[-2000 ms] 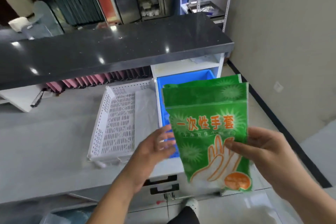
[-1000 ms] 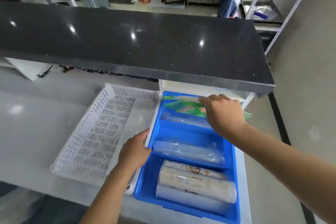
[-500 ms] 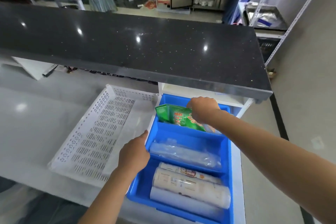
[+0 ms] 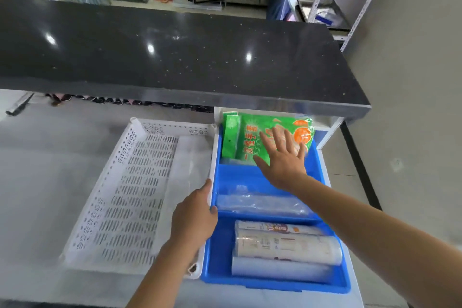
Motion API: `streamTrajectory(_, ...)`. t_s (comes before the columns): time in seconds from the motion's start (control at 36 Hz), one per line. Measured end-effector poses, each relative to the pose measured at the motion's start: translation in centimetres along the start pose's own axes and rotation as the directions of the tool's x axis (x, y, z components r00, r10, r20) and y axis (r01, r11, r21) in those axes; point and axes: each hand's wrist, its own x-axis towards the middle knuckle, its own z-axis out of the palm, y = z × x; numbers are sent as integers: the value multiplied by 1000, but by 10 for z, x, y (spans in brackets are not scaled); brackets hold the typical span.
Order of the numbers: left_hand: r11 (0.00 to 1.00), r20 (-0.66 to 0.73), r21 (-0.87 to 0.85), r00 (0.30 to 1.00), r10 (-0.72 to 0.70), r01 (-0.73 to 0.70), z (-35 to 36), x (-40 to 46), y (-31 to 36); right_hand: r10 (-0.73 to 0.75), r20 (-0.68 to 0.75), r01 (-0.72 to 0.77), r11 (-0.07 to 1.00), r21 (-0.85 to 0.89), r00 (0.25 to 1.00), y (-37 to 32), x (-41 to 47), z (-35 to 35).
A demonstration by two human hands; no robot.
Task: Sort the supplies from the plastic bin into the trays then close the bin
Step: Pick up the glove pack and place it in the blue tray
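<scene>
Currently right hand point(image 4: 282, 157) lay flat, fingers spread, on green glove packs point(image 4: 246, 141) printed "一次性手套" at blue tray's point(image 4: 250, 282) far end; left hand point(image 4: 193, 217) gripped its rim.

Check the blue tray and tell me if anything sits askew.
The green glove packets in the far compartment of the blue tray stand tilted, poking above its rim. The right hand lies flat against them. The other compartments look orderly.

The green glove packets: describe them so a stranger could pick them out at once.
Find the blue tray under the edge of the black counter. In its far compartment, beneath the open right hand, lie the green glove packets. Only they are bright green with orange print; the nearer compartments hold clear plastic and pale rolls.
</scene>
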Motion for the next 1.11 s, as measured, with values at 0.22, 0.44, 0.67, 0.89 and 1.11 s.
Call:
streamTrajectory(0.22, 994, 30, -55, 995, 91, -90, -3, 1, -8, 34, 53, -36, 999, 41, 998, -7, 5, 6)
streamTrajectory(0.44, 990, 45, -91, 992, 116, -111, -4, 2, -14, -9, 83, 3, 997, 71, 997, -7, -9, -6)
streamTrajectory(0.67, 992, 56, -112, 997, 55, -49, -6, -2, -10, 8, 26, -15, 963, 271, 1000, 14, -56, -35)
streamTrajectory(0.89, 996, -3, -84, 1000, 9, -10, -9, -12, 7, 113, -14, -95, 889, 447, 993, 53, -144, -63)
streamTrajectory(1.11, 974, -167, -150, 976, 142, -168, 23, -78, 80, 138, -19, -92, 751, 654, 990, 92, -227, -72)
